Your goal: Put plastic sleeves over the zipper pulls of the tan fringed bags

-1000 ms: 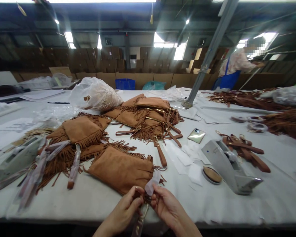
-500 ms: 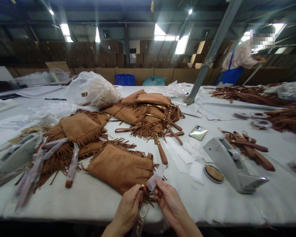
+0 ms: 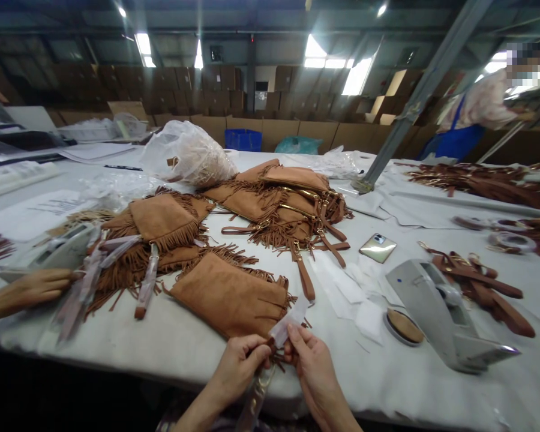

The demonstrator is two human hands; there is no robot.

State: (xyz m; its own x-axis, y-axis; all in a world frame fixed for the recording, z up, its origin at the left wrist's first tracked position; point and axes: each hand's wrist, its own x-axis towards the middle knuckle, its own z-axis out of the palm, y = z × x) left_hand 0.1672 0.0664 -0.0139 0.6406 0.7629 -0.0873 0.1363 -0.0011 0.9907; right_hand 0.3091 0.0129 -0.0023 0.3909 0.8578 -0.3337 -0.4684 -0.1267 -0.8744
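A brown suede fringed bag (image 3: 229,294) lies flat at the table's front edge. At its lower right corner, my left hand (image 3: 240,369) pinches the bag's brown wrist strap near the gold clasp. The strap (image 3: 254,402), partly in clear wrapping, hangs down over the edge. My right hand (image 3: 312,363) is closed on a small translucent white sheet (image 3: 290,321), its thumb and fingers pressed together. The sheet's lower end meets the strap beside my left fingertips; how far it wraps round is hidden.
Another person's hand (image 3: 40,291) touches wrapped straps at the left. More fringed bags (image 3: 166,222) lie behind, with a larger pile (image 3: 274,204) farther back. To the right are a grey tape dispenser (image 3: 441,315), a phone (image 3: 378,247) and loose straps (image 3: 481,282). A metal post (image 3: 414,114) rises behind.
The view has turned left, so things sit farther right. Another person's hand has come in at the left. The white sheet has come down against the strap near my left fingers.
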